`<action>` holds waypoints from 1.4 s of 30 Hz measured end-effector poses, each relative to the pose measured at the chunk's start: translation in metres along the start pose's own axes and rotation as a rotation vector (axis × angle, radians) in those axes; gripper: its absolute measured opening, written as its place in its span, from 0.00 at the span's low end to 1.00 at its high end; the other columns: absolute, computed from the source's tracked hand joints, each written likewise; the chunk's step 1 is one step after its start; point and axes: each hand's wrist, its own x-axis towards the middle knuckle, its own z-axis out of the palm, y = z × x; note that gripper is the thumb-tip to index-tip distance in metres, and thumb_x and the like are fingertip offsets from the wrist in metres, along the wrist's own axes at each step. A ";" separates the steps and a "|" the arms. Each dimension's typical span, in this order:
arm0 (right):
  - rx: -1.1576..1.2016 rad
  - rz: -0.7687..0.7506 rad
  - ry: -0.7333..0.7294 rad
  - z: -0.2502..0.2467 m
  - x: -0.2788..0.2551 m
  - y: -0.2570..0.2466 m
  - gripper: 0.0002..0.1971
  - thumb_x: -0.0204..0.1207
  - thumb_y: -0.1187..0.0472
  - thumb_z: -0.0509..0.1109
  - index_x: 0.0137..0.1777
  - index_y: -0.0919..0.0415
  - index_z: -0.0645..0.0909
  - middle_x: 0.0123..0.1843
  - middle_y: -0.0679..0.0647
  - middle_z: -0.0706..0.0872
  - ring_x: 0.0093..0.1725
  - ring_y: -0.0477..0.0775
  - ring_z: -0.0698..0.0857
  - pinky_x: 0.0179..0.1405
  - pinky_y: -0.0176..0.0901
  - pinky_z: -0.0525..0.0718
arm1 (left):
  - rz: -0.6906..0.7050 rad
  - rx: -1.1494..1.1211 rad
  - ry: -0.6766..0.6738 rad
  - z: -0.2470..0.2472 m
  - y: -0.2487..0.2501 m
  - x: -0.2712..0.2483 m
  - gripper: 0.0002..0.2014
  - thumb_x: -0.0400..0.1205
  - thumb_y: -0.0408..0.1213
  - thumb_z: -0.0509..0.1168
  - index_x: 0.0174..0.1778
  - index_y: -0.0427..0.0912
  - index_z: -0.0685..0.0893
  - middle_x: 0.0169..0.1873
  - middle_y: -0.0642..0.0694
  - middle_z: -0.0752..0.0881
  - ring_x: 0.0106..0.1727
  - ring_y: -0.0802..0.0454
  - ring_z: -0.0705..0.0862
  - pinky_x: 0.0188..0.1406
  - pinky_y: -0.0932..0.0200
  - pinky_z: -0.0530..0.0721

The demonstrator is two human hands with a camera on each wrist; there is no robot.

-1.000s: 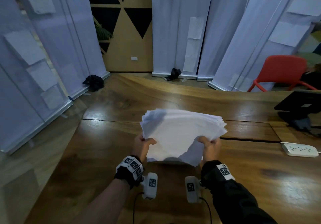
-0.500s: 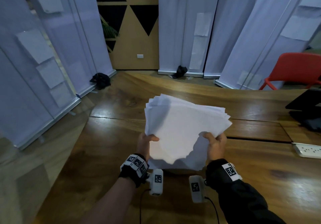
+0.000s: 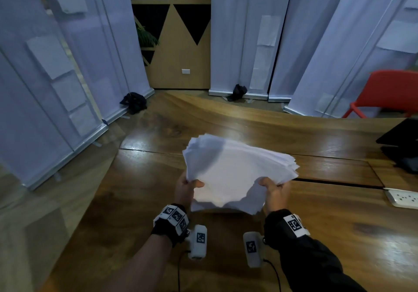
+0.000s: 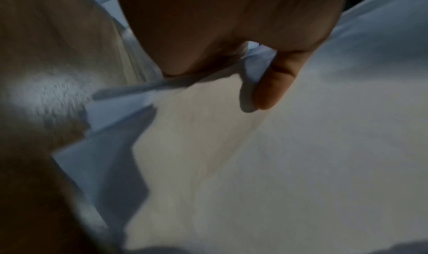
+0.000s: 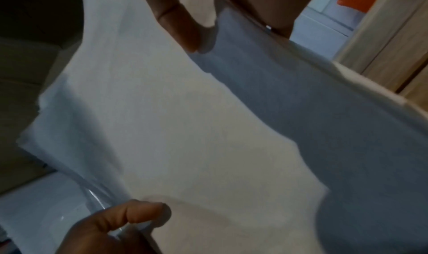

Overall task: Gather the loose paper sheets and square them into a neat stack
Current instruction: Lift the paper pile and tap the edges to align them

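- Lifted a touch higher and tipped more upright than a second ago: thick sheaf of loose white paper sheets (image 3: 239, 169), far edge up, near edge sagging toward the body.
- Still gripped on both sides: left hand (image 3: 186, 188) curled round the left near corner, thumb on top; right hand (image 3: 276, 192) pinching the right near corner the same way.
- Close up from the left wrist: thumb (image 4: 275, 86) pressed flat on the top sheet. From the right wrist: thumb (image 5: 178, 25) over the paper too.
- Held clear above the long glossy brown wooden desk (image 3: 339, 235), over its middle, well back from the far edge. No stray sheets visible on the wood.
- Gathering looks done, then; squaring not yet.
- Edges fanned and staggered all round, corners poking out at the near side, top sheet slightly bowed.
- Likely next: stand the sheaf on one edge and tap it on the desk.
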 end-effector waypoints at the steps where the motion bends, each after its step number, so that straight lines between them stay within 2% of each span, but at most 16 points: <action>1: -0.030 -0.011 0.001 0.000 0.000 0.001 0.17 0.68 0.79 0.71 0.53 0.61 0.81 0.50 0.57 0.87 0.55 0.64 0.85 0.60 0.57 0.83 | 0.013 0.031 0.005 0.000 0.002 -0.002 0.18 0.53 0.34 0.71 0.39 0.41 0.83 0.39 0.41 0.85 0.45 0.41 0.82 0.40 0.46 0.84; 4: -0.110 -0.036 -0.041 0.006 -0.003 0.003 0.16 0.69 0.80 0.70 0.55 0.66 0.81 0.53 0.63 0.87 0.55 0.65 0.86 0.60 0.57 0.84 | 0.124 0.116 0.091 0.008 0.017 -0.013 0.10 0.62 0.27 0.69 0.34 0.45 0.79 0.31 0.46 0.80 0.35 0.50 0.79 0.32 0.60 0.77; 5: -0.123 -0.046 -0.057 0.008 -0.004 0.002 0.17 0.69 0.80 0.70 0.56 0.66 0.81 0.54 0.63 0.87 0.54 0.63 0.87 0.59 0.54 0.85 | 0.195 0.112 0.115 0.012 0.024 -0.017 0.11 0.65 0.24 0.69 0.35 0.43 0.79 0.32 0.47 0.79 0.33 0.55 0.80 0.30 0.64 0.78; 7: -0.138 -0.059 -0.063 0.013 -0.006 0.001 0.17 0.70 0.79 0.71 0.56 0.63 0.81 0.53 0.61 0.87 0.53 0.60 0.86 0.57 0.50 0.84 | 0.334 0.011 0.148 0.019 0.038 -0.022 0.16 0.67 0.22 0.70 0.48 0.36 0.76 0.37 0.47 0.80 0.34 0.65 0.84 0.30 0.73 0.81; 8: -0.129 -0.054 -0.056 0.015 -0.006 0.001 0.18 0.70 0.79 0.71 0.58 0.65 0.82 0.53 0.61 0.87 0.54 0.61 0.87 0.58 0.51 0.84 | 0.388 -0.056 0.154 0.021 0.044 -0.023 0.21 0.67 0.27 0.72 0.54 0.34 0.74 0.42 0.45 0.82 0.38 0.65 0.85 0.33 0.71 0.83; 11: -0.122 -0.041 -0.039 0.019 -0.006 0.000 0.19 0.70 0.78 0.71 0.61 0.67 0.82 0.54 0.61 0.87 0.58 0.64 0.86 0.62 0.55 0.83 | 0.485 -0.117 0.193 0.030 0.058 -0.024 0.32 0.66 0.49 0.73 0.60 0.36 0.71 0.52 0.36 0.83 0.48 0.50 0.85 0.39 0.65 0.85; 13: -0.140 -0.032 -0.046 0.021 -0.006 0.000 0.18 0.70 0.77 0.72 0.58 0.64 0.82 0.54 0.61 0.87 0.59 0.65 0.86 0.62 0.57 0.84 | 0.466 -0.136 0.261 0.038 0.064 -0.023 0.31 0.68 0.54 0.73 0.60 0.39 0.72 0.53 0.36 0.84 0.46 0.50 0.87 0.37 0.66 0.85; 14: -0.148 -0.039 -0.057 0.020 -0.005 0.001 0.18 0.69 0.77 0.71 0.59 0.65 0.82 0.54 0.61 0.87 0.59 0.66 0.87 0.60 0.54 0.85 | 0.448 -0.152 0.306 0.041 0.067 -0.021 0.30 0.69 0.54 0.73 0.59 0.40 0.72 0.51 0.38 0.85 0.43 0.56 0.88 0.35 0.68 0.85; 17: -0.168 -0.086 -0.088 0.019 -0.004 0.001 0.19 0.69 0.79 0.71 0.61 0.70 0.82 0.54 0.61 0.87 0.59 0.66 0.87 0.44 0.35 0.87 | 0.393 -0.157 0.414 0.047 0.076 -0.017 0.28 0.71 0.48 0.76 0.57 0.35 0.73 0.39 0.49 0.84 0.29 0.72 0.84 0.27 0.76 0.81; 21: -0.133 -0.104 -0.107 0.020 -0.005 0.001 0.18 0.69 0.79 0.72 0.54 0.58 0.82 0.50 0.56 0.88 0.56 0.60 0.87 0.40 0.25 0.86 | 0.374 -0.157 0.437 0.047 0.081 -0.014 0.28 0.69 0.45 0.78 0.53 0.31 0.75 0.34 0.53 0.81 0.24 0.75 0.80 0.22 0.79 0.77; 25: -0.126 -0.094 -0.081 0.022 0.000 0.002 0.25 0.68 0.75 0.74 0.66 0.67 0.77 0.58 0.63 0.87 0.59 0.64 0.87 0.44 0.38 0.88 | 0.370 -0.143 0.427 0.043 0.080 -0.012 0.24 0.71 0.46 0.77 0.52 0.35 0.75 0.35 0.53 0.82 0.25 0.73 0.81 0.24 0.76 0.79; 31: -0.099 -0.073 -0.105 0.028 0.000 -0.007 0.30 0.56 0.61 0.76 0.63 0.61 0.78 0.58 0.61 0.87 0.58 0.64 0.86 0.58 0.60 0.86 | 0.424 -0.096 0.462 0.040 0.082 -0.008 0.10 0.80 0.42 0.67 0.49 0.41 0.74 0.37 0.51 0.83 0.28 0.73 0.81 0.25 0.77 0.78; 34: -0.124 -0.079 -0.115 0.028 0.001 -0.006 0.28 0.61 0.64 0.77 0.64 0.61 0.79 0.58 0.61 0.88 0.59 0.63 0.86 0.60 0.64 0.85 | 0.431 -0.129 0.462 0.038 0.082 -0.008 0.04 0.85 0.38 0.59 0.48 0.42 0.74 0.37 0.54 0.82 0.29 0.74 0.81 0.27 0.75 0.79; 36: -0.136 -0.074 -0.119 0.028 0.002 -0.005 0.23 0.67 0.69 0.77 0.62 0.60 0.80 0.57 0.60 0.88 0.59 0.62 0.86 0.62 0.65 0.84 | 0.446 -0.133 0.457 0.038 0.083 -0.009 0.05 0.86 0.39 0.57 0.48 0.41 0.75 0.36 0.53 0.81 0.29 0.74 0.80 0.28 0.75 0.78; 39: -0.139 -0.063 -0.123 0.030 0.004 -0.004 0.22 0.69 0.70 0.76 0.62 0.58 0.79 0.57 0.59 0.87 0.59 0.62 0.86 0.63 0.64 0.83 | 0.486 -0.043 0.425 0.041 0.084 -0.014 0.10 0.83 0.43 0.63 0.50 0.39 0.76 0.33 0.56 0.80 0.26 0.74 0.79 0.27 0.79 0.77; 42: -0.139 -0.072 -0.111 0.030 0.004 -0.003 0.24 0.68 0.69 0.77 0.65 0.60 0.79 0.59 0.60 0.87 0.60 0.62 0.85 0.62 0.63 0.84 | 0.467 0.034 0.408 0.041 0.084 -0.014 0.15 0.78 0.42 0.70 0.54 0.40 0.76 0.38 0.55 0.83 0.32 0.71 0.83 0.27 0.79 0.79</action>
